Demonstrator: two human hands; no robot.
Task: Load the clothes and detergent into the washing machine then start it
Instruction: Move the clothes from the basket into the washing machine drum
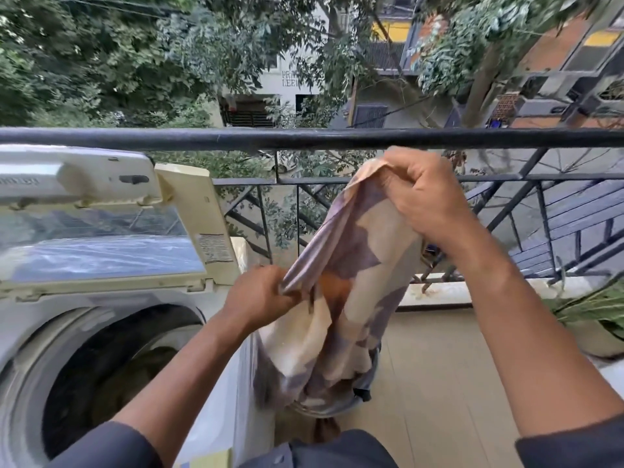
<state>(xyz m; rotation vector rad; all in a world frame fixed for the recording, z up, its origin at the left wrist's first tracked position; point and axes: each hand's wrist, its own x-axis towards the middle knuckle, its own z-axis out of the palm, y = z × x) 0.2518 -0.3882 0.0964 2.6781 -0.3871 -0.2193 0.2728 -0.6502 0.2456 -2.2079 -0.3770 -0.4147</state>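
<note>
Two hands are clamped on one patterned cloth [341, 298]: the top is bunched in the right hand [425, 194], an edge pinched by the left hand [261, 297]. It's held up beside the open washer [101, 332], over what's probably a basket [363, 388].

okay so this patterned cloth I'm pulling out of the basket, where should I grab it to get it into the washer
Judging by how it hangs, keep the two holds you have. The right hand bunches the patterned cloth at its top; the left hand pinches a side fold. Its tail trails into the basket, so lift higher first, then swing left over the open drum, coming from above.
</note>
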